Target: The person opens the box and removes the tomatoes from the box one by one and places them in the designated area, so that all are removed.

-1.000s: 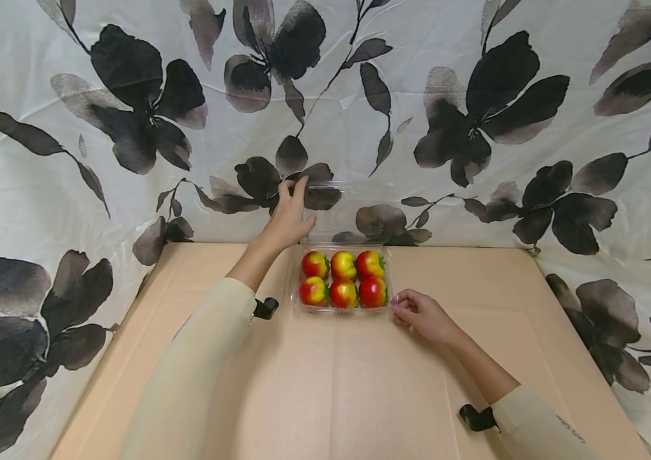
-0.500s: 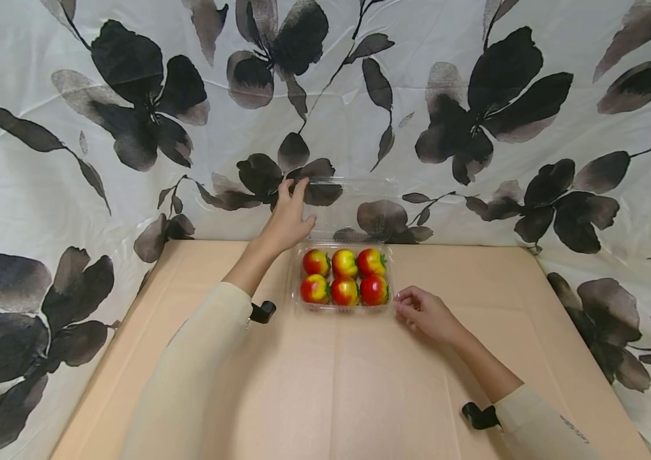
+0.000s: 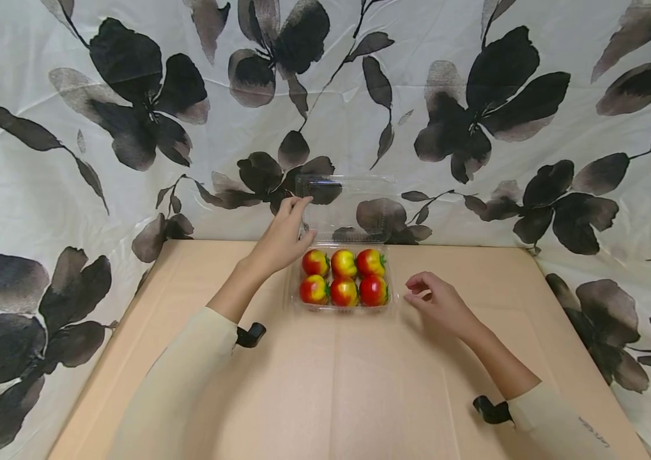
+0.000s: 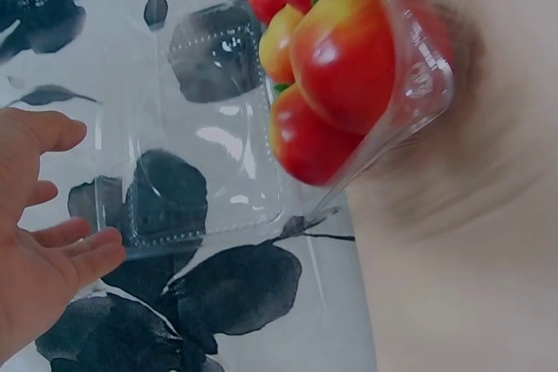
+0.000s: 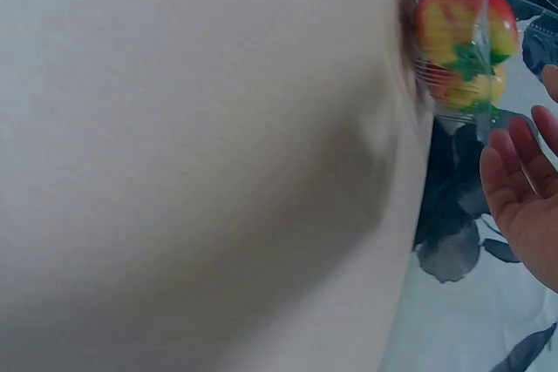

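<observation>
A clear plastic clamshell box [image 3: 392, 300] lies near the far edge of the board, its transparent lid [image 3: 348, 217] raised behind it. Several glossy red-and-yellow fruits [image 3: 344, 292] with small green leaves fill it in two rows. Left of the raised lid is my left hand [image 3: 280, 241], and the left wrist view shows its loosely bent fingers [image 4: 96, 254] apart from the plastic. Just off the box's right side, my right hand [image 3: 443, 306] has relaxed fingers and holds nothing. In the right wrist view the box's end is in front of that hand's fingertips.
The box rests on a tan cardboard surface [image 3: 336, 377]. A white cloth with dark flowers [image 3: 354, 121] hangs behind and at both sides. Black wrist cameras [image 3: 252, 335] sit on both sleeves.
My left hand has come off the top of the lid, moving down and slightly left; the lid stays raised. My right hand has drawn away from the box to the right.
</observation>
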Demonstrator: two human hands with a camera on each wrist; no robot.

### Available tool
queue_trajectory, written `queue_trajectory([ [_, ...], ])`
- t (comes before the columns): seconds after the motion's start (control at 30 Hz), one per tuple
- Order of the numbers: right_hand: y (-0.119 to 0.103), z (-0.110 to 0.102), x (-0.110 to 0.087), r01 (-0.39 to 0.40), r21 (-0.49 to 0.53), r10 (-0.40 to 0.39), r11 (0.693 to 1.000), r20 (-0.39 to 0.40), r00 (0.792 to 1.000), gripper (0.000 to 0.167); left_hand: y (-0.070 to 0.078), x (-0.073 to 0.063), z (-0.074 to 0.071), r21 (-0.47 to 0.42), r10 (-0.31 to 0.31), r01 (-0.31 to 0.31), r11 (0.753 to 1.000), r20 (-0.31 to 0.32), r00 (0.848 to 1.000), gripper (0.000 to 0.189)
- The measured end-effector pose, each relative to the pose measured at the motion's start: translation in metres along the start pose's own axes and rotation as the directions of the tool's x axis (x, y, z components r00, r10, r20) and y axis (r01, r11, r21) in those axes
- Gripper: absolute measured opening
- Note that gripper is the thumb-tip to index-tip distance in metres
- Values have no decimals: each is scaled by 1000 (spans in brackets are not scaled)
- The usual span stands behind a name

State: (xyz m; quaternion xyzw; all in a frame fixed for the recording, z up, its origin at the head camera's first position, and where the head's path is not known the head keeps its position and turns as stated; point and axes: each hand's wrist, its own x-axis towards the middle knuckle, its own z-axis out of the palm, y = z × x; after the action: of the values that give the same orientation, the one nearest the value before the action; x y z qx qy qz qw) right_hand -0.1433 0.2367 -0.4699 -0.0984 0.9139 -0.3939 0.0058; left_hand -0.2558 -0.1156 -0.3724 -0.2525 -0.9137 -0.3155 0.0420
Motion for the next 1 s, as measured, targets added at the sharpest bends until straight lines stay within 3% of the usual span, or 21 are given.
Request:
queue_trajectory([
  [0.33, -14, -14, 7, 113, -46, -113, 992, 12, 994, 36, 1, -30, 0, 36, 52, -52, 998, 3, 999, 69],
  [0.63, -18, -13, 17, 170, -77, -163, 982, 89, 983, 52, -10, -53, 12, 5, -54, 54, 999, 9, 999, 70],
  [1.0, -26, -17, 31, 241, -102, -218, 965, 195, 956, 67, -40, -70, 36, -77, -133, 132, 988, -6, 991, 65],
])
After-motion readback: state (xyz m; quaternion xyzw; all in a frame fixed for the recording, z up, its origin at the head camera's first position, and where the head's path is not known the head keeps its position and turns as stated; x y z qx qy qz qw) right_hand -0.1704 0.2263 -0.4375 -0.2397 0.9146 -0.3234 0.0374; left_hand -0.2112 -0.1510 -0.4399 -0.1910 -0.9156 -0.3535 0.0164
